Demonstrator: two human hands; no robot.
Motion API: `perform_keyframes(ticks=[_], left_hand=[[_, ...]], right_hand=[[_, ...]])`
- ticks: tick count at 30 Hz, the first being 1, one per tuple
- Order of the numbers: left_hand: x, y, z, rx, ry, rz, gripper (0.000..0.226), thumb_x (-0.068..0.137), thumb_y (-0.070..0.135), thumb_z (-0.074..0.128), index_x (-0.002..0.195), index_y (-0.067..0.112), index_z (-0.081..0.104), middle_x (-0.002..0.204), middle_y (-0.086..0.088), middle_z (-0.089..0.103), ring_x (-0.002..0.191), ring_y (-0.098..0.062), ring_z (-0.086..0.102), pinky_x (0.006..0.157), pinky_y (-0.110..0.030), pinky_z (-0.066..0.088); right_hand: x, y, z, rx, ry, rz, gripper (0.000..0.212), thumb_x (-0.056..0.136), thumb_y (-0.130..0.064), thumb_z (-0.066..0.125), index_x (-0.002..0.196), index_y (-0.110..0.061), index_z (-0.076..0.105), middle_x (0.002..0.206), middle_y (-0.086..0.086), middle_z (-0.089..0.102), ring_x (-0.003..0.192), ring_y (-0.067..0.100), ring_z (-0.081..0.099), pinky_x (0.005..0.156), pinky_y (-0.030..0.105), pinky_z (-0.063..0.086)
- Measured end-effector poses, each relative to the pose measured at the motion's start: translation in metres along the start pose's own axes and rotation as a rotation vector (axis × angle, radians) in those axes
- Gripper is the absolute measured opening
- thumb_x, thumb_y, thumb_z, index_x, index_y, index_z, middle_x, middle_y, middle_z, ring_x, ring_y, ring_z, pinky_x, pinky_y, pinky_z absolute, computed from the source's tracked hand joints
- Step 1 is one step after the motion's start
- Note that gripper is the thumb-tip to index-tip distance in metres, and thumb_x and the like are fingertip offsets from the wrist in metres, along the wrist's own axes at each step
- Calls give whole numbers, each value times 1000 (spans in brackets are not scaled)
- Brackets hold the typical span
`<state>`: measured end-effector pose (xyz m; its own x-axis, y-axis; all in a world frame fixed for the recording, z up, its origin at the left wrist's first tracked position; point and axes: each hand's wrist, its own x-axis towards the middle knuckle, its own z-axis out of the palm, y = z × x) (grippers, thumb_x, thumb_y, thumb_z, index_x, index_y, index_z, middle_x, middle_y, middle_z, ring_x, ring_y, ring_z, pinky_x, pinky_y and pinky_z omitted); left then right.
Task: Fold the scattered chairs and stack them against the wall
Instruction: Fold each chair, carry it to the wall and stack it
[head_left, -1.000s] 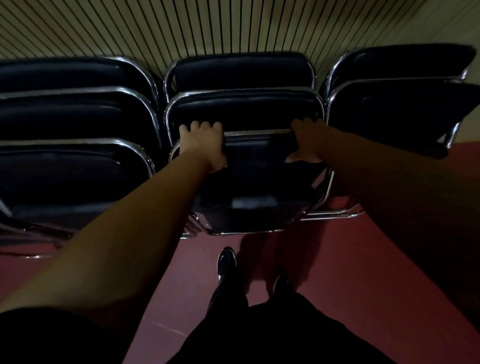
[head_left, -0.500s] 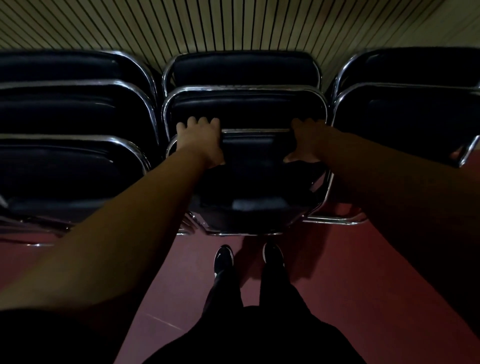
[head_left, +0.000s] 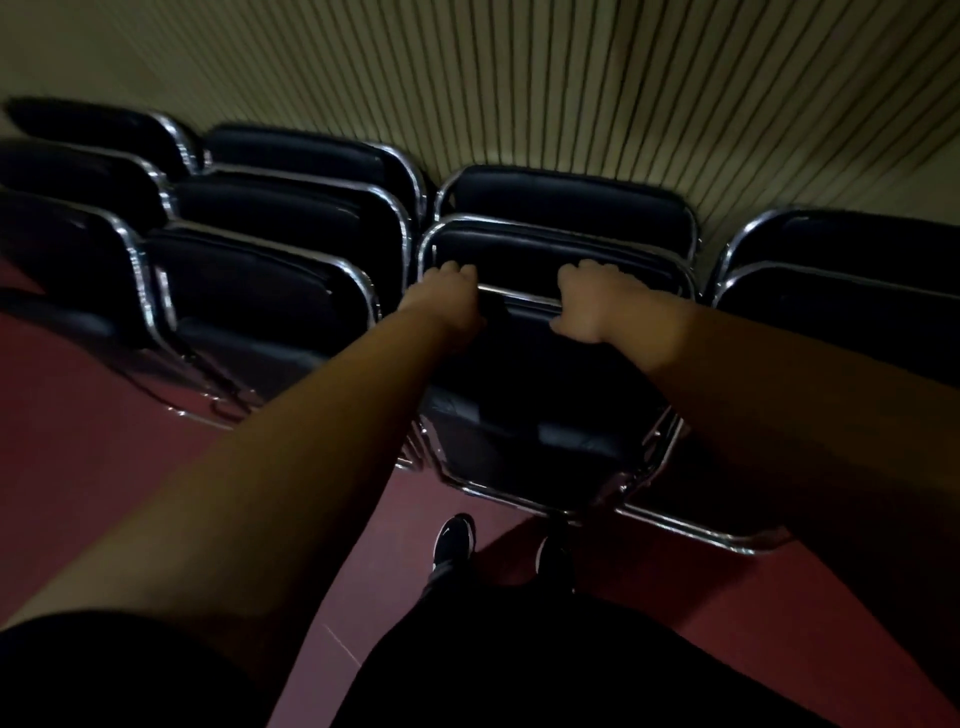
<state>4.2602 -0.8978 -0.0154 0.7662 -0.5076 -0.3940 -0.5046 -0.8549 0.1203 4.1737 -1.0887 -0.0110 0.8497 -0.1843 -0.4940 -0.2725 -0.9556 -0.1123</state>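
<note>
So the left hand (head_left: 448, 297) and right hand (head_left: 586, 305) are both curled tight over the chrome top rail (head_left: 519, 300) of the folded chair (head_left: 530, 395), I'd guess to steady it while it leans on the middle stack (head_left: 566, 224) against the slatted wall (head_left: 571, 93).

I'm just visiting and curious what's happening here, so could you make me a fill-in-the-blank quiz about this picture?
The left hand and right hand both grip one folded ____. Its padding is ____. Behind it, ____ stacked chairs lean toward the slatted wall. The floor is dark ____.
Missing words: chair, black, two, red.
</note>
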Motion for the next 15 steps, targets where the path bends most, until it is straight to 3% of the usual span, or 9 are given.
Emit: perform_keyframes(ticks=[5, 8, 11, 15], left_hand=[[-57, -49, -15, -83, -52, -30, 45, 95, 32, 70, 132, 8, 62, 134, -18, 66, 123, -36, 62, 94, -35, 46], [-100, -94, -14, -127, -90, -142, 39, 97, 34, 70, 125, 7, 70, 127, -16, 71, 119, -35, 65, 92, -34, 48], [-147, -145, -9, -179, -134, -271, 35, 97, 35, 68, 117, 7, 76, 121, -16, 73, 113, -33, 68, 91, -35, 50], [-223, -214, -4, -292, -78, -370, 35, 102, 30, 65, 126, 5, 72, 131, -16, 69, 120, -35, 63, 95, -34, 45]], right_hand=[[6, -81, -28, -47, 50, -213, 42, 95, -39, 62, 124, -8, 64, 127, 18, 64, 111, 38, 64, 86, 37, 52], [5, -140, -33, -83, 25, -329, 34, 98, -34, 57, 114, -8, 71, 120, 16, 70, 107, 36, 67, 81, 31, 47], [1, -206, -28, -127, -26, -402, 30, 98, -35, 57, 89, -11, 72, 98, 9, 71, 94, 29, 66, 79, 32, 52], [-8, -314, -18, -224, -73, -516, 32, 98, -35, 58, 82, -11, 70, 88, 8, 68, 88, 29, 66, 77, 34, 53]])
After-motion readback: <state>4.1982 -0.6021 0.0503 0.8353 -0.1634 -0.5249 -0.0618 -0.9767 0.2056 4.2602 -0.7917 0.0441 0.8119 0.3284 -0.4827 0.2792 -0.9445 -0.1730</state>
